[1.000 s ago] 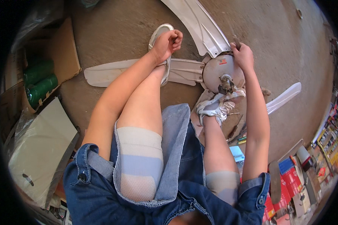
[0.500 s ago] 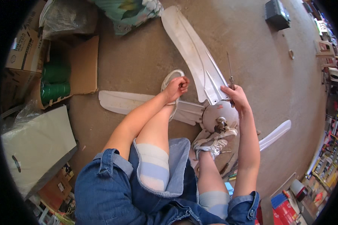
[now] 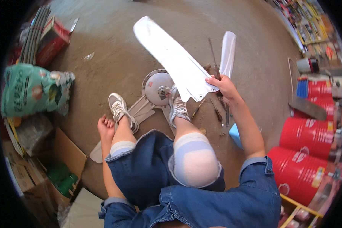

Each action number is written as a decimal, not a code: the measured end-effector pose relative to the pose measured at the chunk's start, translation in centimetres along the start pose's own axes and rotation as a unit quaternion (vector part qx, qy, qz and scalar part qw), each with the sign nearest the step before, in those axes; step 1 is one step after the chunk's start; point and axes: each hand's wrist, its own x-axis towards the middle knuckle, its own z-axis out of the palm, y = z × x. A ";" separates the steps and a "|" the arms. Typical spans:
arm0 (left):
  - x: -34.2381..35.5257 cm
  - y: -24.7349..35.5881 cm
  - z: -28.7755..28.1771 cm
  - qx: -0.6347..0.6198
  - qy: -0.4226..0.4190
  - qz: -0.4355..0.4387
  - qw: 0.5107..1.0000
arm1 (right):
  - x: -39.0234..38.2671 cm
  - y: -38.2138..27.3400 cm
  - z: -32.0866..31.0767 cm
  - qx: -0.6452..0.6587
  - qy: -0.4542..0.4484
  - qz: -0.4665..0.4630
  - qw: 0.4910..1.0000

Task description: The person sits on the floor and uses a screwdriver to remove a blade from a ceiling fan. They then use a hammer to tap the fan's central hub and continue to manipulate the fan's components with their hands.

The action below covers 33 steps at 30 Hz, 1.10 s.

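My right hand [image 3: 224, 86] grips a white fan blade [image 3: 167, 53] by its screw-hole end, together with a screwdriver [image 3: 216, 68] whose shaft points away. The blade is tilted across the space in front of my knees. Beside my left shin, my left hand [image 3: 106, 129] has its fingers curled in; what they hold, if anything, is hidden. Between and beyond my shoes lies the round white fan motor [image 3: 155, 88], its shaft upward. One attached blade [image 3: 141, 109] runs from it under my left leg. Another white blade [image 3: 227, 53] lies loose on the floor, right of the motor.
Several hand tools [image 3: 218, 113] lie on the floor right of my right shoe, near a light-blue object [image 3: 235, 135]. Red drums [image 3: 298, 173] and stocked shelves line the right. On the left are a green sack [image 3: 36, 91] and an open carton [image 3: 70, 150].
My right hand has lifted the blade away from the motor and moved it right, screwdriver still in hand. My left hand has dropped back beside my left shin. The view has turned.
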 end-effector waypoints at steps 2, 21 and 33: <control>-3.3 1.1 -1.1 0.012 0.014 0.001 1.000 | -1.5 2.5 -3.0 0.035 0.037 -0.020 0.998; -11.9 4.6 0.2 0.112 0.104 0.104 0.983 | 16.1 27.9 -27.5 -0.113 0.457 0.020 0.882; -15.5 6.4 5.9 0.041 0.063 0.116 0.990 | 4.9 28.4 -12.5 0.087 0.350 0.033 0.932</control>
